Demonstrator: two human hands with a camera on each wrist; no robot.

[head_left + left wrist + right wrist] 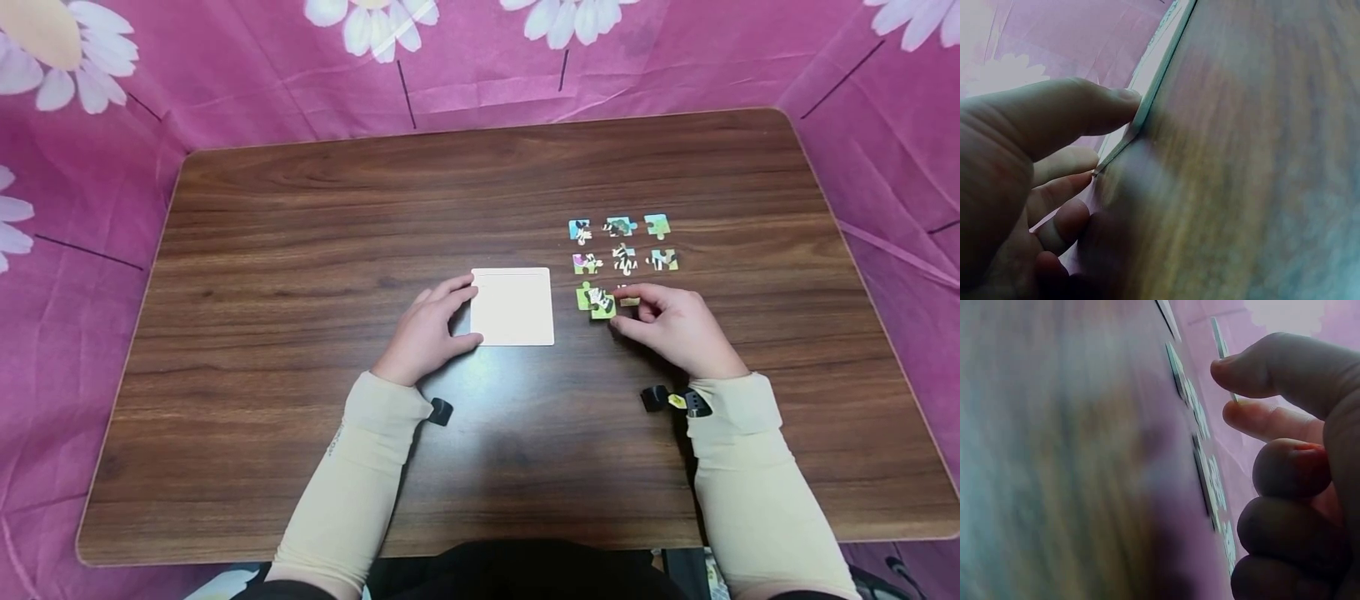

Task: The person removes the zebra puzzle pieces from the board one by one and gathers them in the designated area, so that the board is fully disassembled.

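A white rectangular puzzle board (513,307) lies flat near the middle of the table. At its left edge, my left hand (431,327) holds it with the thumb at the near corner and the fingers toward the far corner. In the left wrist view the thumb presses on the rim of the board (1159,69). Right of the board, my right hand (678,325) pinches a green, black and white puzzle piece (602,308) between thumb and index finger. The right wrist view shows this piece (1219,339) raised off the table, other fingers curled below.
Loose puzzle pieces (625,260) lie in rows right of the board. A green piece (583,297) sits partly under the held one in the head view, and another is partly hidden by the right fingers. The wooden table (300,250) meets pink flowered cloth (487,92) behind.
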